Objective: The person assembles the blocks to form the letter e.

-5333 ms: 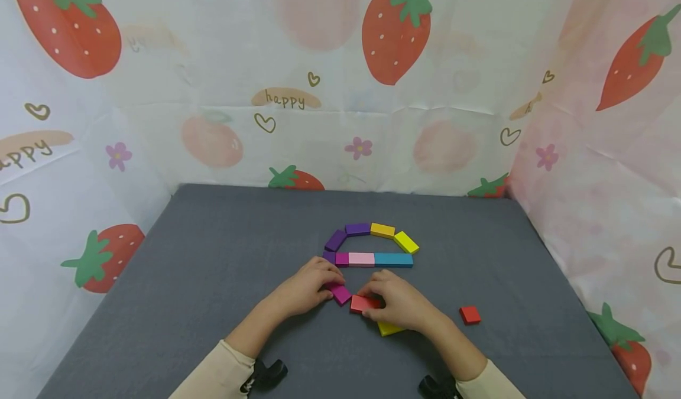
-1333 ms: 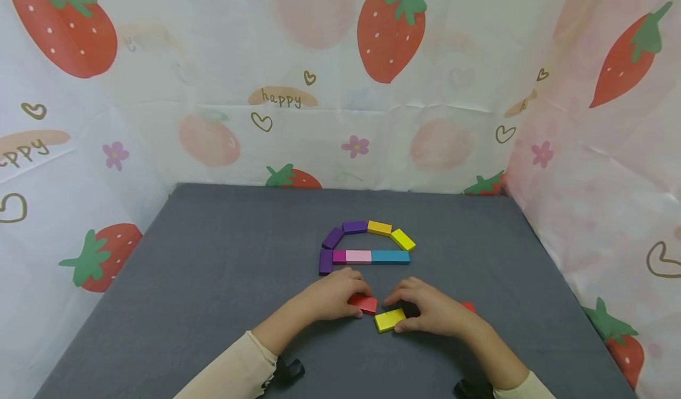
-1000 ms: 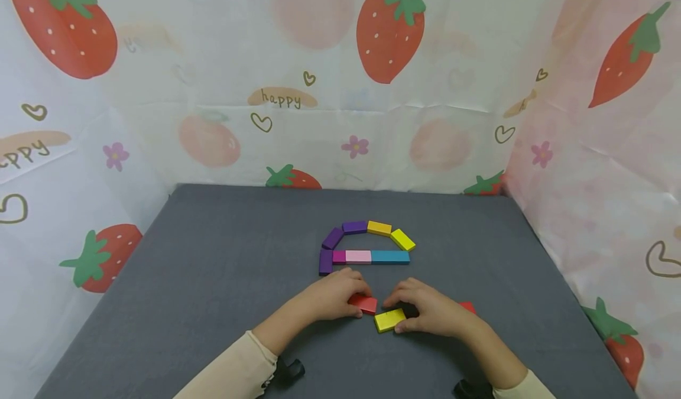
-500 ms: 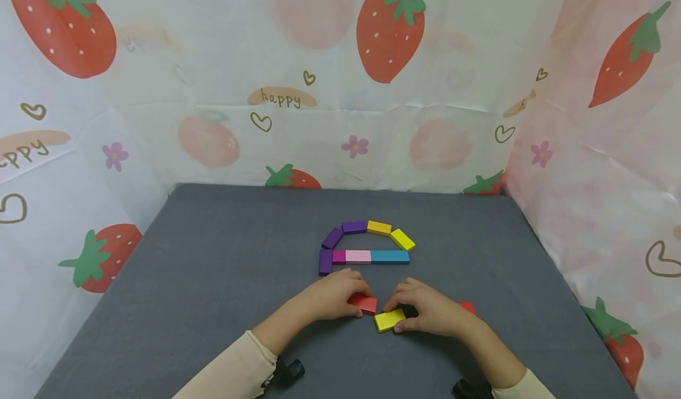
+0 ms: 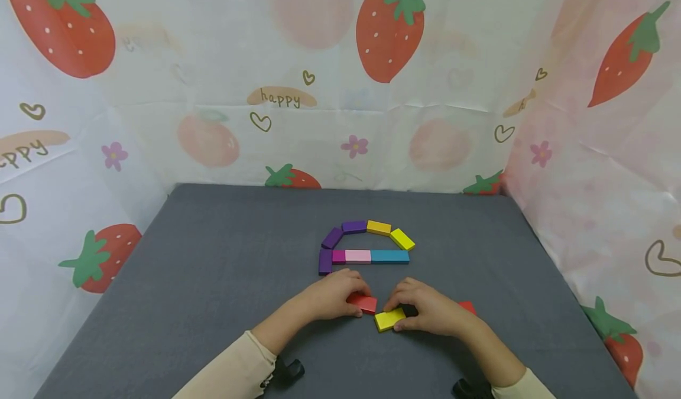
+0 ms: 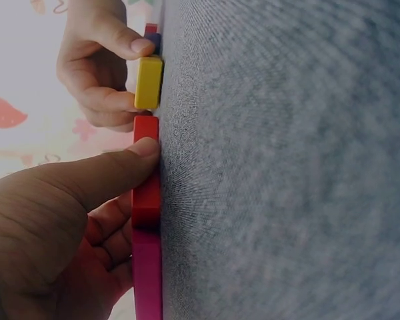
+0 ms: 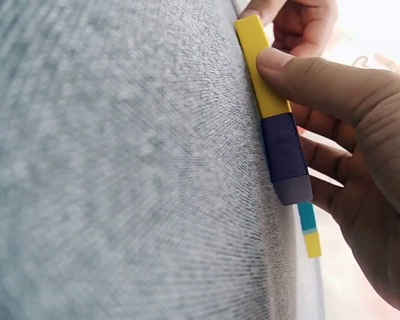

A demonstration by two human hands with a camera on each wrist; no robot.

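My left hand [image 5: 334, 295] pinches a red block [image 5: 366, 304] between thumb and fingers on the grey cloth. In the left wrist view a magenta block [image 6: 147, 273] lies end to end with it, mostly hidden by the hand in the head view. To the right, my right hand [image 5: 432, 310] pinches a yellow block [image 5: 388, 321], thumb on its near side. A narrow gap parts the red and yellow blocks. Beyond the yellow one, the right wrist view shows a dark purple block [image 7: 284, 147] in line with it, largely covered by the hand from above.
Farther back lies an arch of purple blocks [image 5: 354, 227], an orange-yellow block [image 5: 379, 228] and a yellow one, above a straight row of magenta, pink [image 5: 358, 257] and blue [image 5: 390, 257] blocks. Another red block [image 5: 468, 307] shows behind my right hand. A patterned curtain [image 5: 213, 62] encloses the table.
Over five seconds my left hand has moved right from the magenta block to the red one, and my right hand from the red to the yellow. Lately my right fingertips closed onto the yellow block.
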